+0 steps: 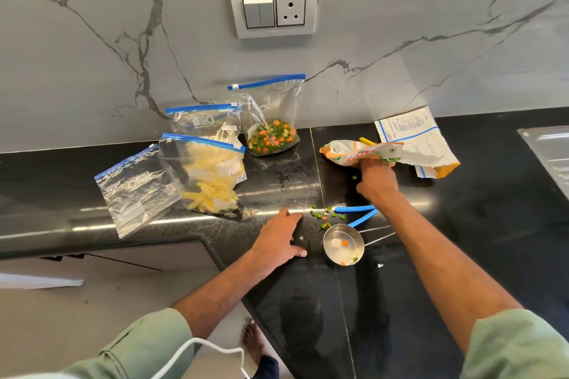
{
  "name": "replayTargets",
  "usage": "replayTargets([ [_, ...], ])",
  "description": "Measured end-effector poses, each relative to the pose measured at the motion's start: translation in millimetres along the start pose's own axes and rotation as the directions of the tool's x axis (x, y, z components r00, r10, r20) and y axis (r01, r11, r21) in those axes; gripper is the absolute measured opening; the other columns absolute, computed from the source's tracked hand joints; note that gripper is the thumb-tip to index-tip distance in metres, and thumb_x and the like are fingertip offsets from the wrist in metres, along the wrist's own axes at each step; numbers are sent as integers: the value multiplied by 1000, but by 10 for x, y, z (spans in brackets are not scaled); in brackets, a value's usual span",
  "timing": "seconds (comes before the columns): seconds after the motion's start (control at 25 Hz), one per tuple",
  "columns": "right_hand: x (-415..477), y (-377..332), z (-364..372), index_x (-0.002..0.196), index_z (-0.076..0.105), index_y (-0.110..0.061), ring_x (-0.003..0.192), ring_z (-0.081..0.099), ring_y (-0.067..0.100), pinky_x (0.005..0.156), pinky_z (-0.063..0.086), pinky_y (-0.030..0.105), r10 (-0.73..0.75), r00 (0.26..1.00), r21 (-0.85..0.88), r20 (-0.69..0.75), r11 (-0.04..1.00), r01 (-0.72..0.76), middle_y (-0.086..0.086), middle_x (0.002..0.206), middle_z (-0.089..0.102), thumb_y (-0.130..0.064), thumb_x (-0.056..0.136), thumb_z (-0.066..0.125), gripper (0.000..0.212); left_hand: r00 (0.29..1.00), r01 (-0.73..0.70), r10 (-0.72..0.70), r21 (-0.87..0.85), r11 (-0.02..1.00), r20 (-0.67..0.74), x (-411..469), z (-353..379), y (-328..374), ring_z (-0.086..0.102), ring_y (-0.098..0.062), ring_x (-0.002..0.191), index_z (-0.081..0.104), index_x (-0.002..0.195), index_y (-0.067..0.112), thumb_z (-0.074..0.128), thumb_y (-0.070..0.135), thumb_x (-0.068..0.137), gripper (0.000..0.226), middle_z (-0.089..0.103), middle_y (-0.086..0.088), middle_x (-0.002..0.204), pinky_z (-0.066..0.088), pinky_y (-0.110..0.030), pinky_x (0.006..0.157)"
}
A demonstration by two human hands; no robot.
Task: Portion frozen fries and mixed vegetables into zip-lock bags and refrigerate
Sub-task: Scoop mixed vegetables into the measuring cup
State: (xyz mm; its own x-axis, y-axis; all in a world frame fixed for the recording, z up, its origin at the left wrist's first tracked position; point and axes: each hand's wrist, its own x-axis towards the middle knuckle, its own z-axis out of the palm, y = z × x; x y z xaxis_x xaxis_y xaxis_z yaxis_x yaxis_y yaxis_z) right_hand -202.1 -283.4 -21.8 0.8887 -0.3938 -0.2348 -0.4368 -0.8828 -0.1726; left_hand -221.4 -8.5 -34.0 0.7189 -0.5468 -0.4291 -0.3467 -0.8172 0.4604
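Observation:
My right hand [376, 183] grips the orange-and-white mixed vegetable packet [357, 154], which lies on its side on the black counter [462, 224]. My left hand [281, 238] rests flat on the counter, fingers straight, beside spilled vegetable pieces [324, 215]. A steel measuring cup [342, 244] with a few pieces lies just right of it. Against the wall stands a zip-lock bag holding mixed vegetables [271, 132]. Two zip-lock bags of fries, a front one [207, 181] and a rear one [206, 123], stand to its left. An empty zip-lock bag [135, 191] lies flat at far left.
A blue bag clip [357, 214] lies open by the spilled pieces. A white-and-orange packet [421, 144] lies behind the vegetable packet. A steel sink edge [548, 148] is at far right. A switch and socket plate [274, 9] sits on the marble wall. The counter's edge steps back at the left.

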Motion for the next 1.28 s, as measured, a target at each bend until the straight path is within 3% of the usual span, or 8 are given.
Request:
replayTargets([
  [0.24,-92,-174,89,121,73,-12,119,63,37,98,53,41,-144,989,63,16,988,143,14,128,67,-1,86,72,37,985,-29,16,-75,997,-169,92,91,37,64,-12,89,68,124,17,78,28,89,38,65,4,103,58,-37,87],
  [0.36,-171,-257,148,109,79,-20,111,69,27,94,57,32,-248,952,198,178,957,213,2,116,74,0,82,71,35,972,-55,32,-95,994,-231,239,83,155,64,-14,87,71,115,16,76,28,91,27,66,2,100,57,-41,84],
  [0.48,-228,-191,85,107,78,-19,102,71,15,84,57,19,-384,850,351,360,900,258,-6,103,75,-3,82,73,30,965,-95,32,-236,967,-261,308,103,278,65,-12,89,70,121,19,77,28,90,33,70,2,100,58,-39,87],
  [0.56,-264,-96,49,117,74,-21,102,68,10,88,56,21,-433,837,330,336,886,326,-8,109,72,-16,80,82,38,963,-105,25,-289,952,-267,245,114,265,63,-10,95,64,133,20,78,30,89,47,66,3,110,57,-37,93],
  [0.72,-378,133,79,124,67,-27,102,61,4,87,50,17,-456,820,257,346,887,385,-13,115,65,-26,78,88,50,990,-40,21,-135,990,-141,49,158,38,47,-15,122,40,153,23,88,51,71,99,45,1,134,46,-36,108],
  [0.84,-408,275,34,114,69,-29,100,62,3,86,52,17,-439,814,252,380,896,365,-13,111,68,-19,79,85,40,991,-21,7,-102,995,-134,-6,185,-7,47,-18,125,37,156,22,88,52,71,104,43,0,136,46,-39,109],
  [1.16,-515,102,146,117,65,-23,88,67,16,78,61,27,-377,870,317,317,907,277,1,100,67,-7,76,89,50,979,-53,20,-161,985,-202,171,236,255,61,-11,89,65,125,18,84,30,84,46,58,3,103,59,-37,86],
  [1.28,-524,22,298,109,71,-20,84,69,16,78,62,27,-314,913,426,261,886,184,2,95,71,-4,74,90,43,970,-75,26,-198,977,-243,255,287,349,62,-14,89,69,112,18,81,25,87,29,58,3,99,59,-40,84],
])
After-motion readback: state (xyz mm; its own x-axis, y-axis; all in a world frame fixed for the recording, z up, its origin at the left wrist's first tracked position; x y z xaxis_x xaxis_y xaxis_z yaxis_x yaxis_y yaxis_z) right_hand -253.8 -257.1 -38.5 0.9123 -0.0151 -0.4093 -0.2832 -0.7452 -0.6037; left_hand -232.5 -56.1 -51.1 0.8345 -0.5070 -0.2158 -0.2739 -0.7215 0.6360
